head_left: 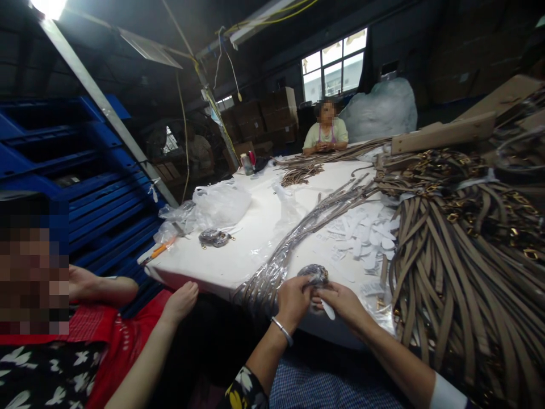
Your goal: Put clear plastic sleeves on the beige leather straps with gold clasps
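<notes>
Near the table's front edge, my left hand (pixel 293 298), with a silver bangle at the wrist, is closed on a coiled strap (pixel 314 272) in clear plastic. My right hand (pixel 340 304) meets it from the right, fingers closed at the coil's lower side, with a white tag (pixel 328 309) hanging below them. Long straps in clear plastic (pixel 272 267) lie just left of and beyond my hands. White tags (pixel 368 233) are scattered behind my right hand. Another wrapped coil (pixel 214 237) rests farther left on the table.
A large heap of brown straps (pixel 443 255) with gold buckles covers the right side. Plastic bags (pixel 221 201) lie at the table's (pixel 251 227) left. A person in red (pixel 140 324) sits close at left; another person (pixel 326 133) is at the far end. Blue pallets (pixel 106 210) stand behind.
</notes>
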Motion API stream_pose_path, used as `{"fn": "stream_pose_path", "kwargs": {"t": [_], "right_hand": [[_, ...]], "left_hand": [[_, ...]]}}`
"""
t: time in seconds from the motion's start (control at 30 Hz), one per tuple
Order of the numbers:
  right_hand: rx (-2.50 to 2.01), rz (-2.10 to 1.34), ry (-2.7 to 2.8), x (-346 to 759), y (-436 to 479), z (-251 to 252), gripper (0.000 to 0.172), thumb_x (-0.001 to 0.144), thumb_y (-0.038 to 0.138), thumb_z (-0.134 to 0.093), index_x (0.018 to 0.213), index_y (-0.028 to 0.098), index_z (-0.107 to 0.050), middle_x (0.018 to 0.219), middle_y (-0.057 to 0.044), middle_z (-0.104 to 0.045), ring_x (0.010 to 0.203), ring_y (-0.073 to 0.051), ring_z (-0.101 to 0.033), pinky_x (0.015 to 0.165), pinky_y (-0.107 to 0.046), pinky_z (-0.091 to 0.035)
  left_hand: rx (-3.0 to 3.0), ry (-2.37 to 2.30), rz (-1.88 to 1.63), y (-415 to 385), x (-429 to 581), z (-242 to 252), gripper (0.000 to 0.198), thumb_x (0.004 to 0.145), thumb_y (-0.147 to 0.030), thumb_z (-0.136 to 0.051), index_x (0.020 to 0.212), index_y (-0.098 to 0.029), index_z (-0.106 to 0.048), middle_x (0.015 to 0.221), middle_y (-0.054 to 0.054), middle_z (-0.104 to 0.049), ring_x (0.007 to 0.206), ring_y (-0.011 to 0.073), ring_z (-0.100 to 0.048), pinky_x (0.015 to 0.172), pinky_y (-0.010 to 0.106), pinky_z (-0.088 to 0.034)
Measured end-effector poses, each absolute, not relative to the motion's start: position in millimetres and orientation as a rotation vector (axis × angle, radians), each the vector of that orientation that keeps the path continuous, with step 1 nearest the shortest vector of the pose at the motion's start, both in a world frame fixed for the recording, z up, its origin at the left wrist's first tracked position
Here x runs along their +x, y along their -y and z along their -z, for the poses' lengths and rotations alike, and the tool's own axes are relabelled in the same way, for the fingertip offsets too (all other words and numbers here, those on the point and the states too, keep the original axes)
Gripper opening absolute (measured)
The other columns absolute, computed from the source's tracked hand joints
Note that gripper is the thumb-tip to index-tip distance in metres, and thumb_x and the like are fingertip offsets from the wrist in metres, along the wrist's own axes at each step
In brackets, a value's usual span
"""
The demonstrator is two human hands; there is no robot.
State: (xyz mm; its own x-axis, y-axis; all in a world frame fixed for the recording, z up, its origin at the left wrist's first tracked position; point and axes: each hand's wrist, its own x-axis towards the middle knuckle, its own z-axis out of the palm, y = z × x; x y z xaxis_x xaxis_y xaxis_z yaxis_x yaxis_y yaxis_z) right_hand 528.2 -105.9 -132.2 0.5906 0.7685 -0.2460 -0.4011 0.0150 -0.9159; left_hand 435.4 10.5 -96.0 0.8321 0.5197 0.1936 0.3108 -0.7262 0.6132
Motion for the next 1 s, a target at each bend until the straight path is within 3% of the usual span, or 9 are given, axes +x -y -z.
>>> {"fn": "stream_pose_path", "kwargs": {"t": [0.23, 0.43, 0.53, 0.63, 0.7, 0.77, 0.83, 0.93, 1.0], "right_hand": [[-1.336, -0.865, 0.309, 523.3, 131.0, 135.9, 0.031, 0.070, 0.038, -0.069, 0.095, 0.025, -0.058, 0.079, -0.004, -0.076, 0.082, -0.027, -0.073, 0.080, -0.042, -0.058], [-1.398, -0.799, 0.631, 535.6, 136.2, 130.0, 0.036, 0.071, 0.041, -0.067, 0.100, 0.019, -0.066, 0.098, -0.010, -0.075, 0.101, -0.028, -0.069, 0.087, -0.041, -0.055], [-1.581, -0.589, 0.823, 545.4, 135.8, 125.8, 0.027, 0.076, 0.034, -0.061, 0.098, 0.022, -0.073, 0.100, -0.008, -0.074, 0.100, -0.027, -0.067, 0.093, -0.043, -0.050], [-1.650, -0.468, 0.878, 550.9, 132.4, 124.7, 0.019, 0.073, 0.029, -0.063, 0.087, 0.027, -0.076, 0.105, -0.005, -0.072, 0.104, -0.026, -0.062, 0.099, -0.040, -0.043], [-1.687, -0.443, 0.865, 551.4, 127.9, 126.1, 0.018, 0.074, 0.032, -0.063, 0.085, 0.027, -0.076, 0.103, -0.004, -0.071, 0.094, -0.024, -0.065, 0.088, -0.035, -0.049], [-1.725, -0.473, 0.811, 550.8, 122.5, 128.2, 0.024, 0.080, 0.039, -0.057, 0.090, 0.024, -0.073, 0.085, -0.004, -0.073, 0.067, -0.020, -0.065, 0.067, -0.031, -0.052], [-1.745, -0.538, 0.762, 550.9, 117.5, 129.8, 0.033, 0.083, 0.045, -0.053, 0.096, 0.020, -0.069, 0.064, -0.001, -0.070, 0.045, -0.015, -0.055, 0.048, -0.027, -0.045], [-1.762, -0.605, 0.719, 553.0, 112.3, 129.1, 0.036, 0.080, 0.049, -0.056, 0.097, 0.017, -0.063, 0.056, 0.001, -0.066, 0.037, -0.012, -0.048, 0.038, -0.023, -0.036], [-1.775, -0.618, 0.712, 554.7, 110.2, 126.7, 0.034, 0.078, 0.048, -0.058, 0.092, 0.017, -0.062, 0.055, 0.001, -0.066, 0.038, -0.011, -0.049, 0.039, -0.022, -0.035]], "left_hand": [[2.585, -0.565, -0.429, -3.9, 444.7, 108.3, 0.022, 0.084, -0.016, -0.057, 0.098, -0.023, -0.072, 0.094, 0.009, -0.072, 0.084, 0.0238, -0.065, 0.074, 0.031, -0.046], [2.673, -0.504, -0.417, -4.0, 448.5, 103.5, 0.016, 0.084, -0.013, -0.055, 0.085, -0.019, -0.070, 0.088, 0.011, -0.068, 0.094, 0.0283, -0.060, 0.084, 0.038, -0.044], [2.680, -0.421, -0.420, -6.6, 449.2, 101.8, 0.017, 0.083, -0.012, -0.054, 0.087, -0.019, -0.069, 0.103, 0.011, -0.068, 0.106, 0.0279, -0.055, 0.092, 0.039, -0.041], [2.658, -0.384, -0.387, -11.5, 449.2, 105.0, 0.019, 0.082, -0.010, -0.054, 0.088, -0.019, -0.069, 0.095, 0.010, -0.070, 0.097, 0.0256, -0.060, 0.087, 0.036, -0.043], [2.636, -0.395, -0.371, -16.1, 448.6, 108.3, 0.019, 0.081, -0.011, -0.054, 0.088, -0.020, -0.070, 0.087, 0.009, -0.071, 0.089, 0.0245, -0.063, 0.082, 0.034, -0.045], [2.609, -0.411, -0.372, -21.4, 448.0, 110.6, 0.019, 0.081, -0.014, -0.057, 0.093, -0.022, -0.069, 0.088, 0.007, -0.072, 0.087, 0.0241, -0.064, 0.079, 0.032, -0.046], [2.575, -0.437, -0.383, -26.8, 448.2, 111.5, 0.026, 0.079, -0.020, -0.062, 0.104, -0.024, -0.067, 0.090, 0.005, -0.073, 0.086, 0.0242, -0.066, 0.076, 0.031, -0.047], [2.521, -0.460, -0.397, -32.6, 449.6, 111.0, 0.039, 0.075, -0.026, -0.068, 0.113, -0.025, -0.062, 0.092, 0.003, -0.074, 0.085, 0.0234, -0.067, 0.075, 0.029, -0.048], [2.491, -0.451, -0.399, -33.8, 450.2, 110.9, 0.035, 0.074, -0.026, -0.069, 0.108, -0.025, -0.065, 0.093, 0.001, -0.074, 0.085, 0.0215, -0.067, 0.076, 0.027, -0.048]]}}
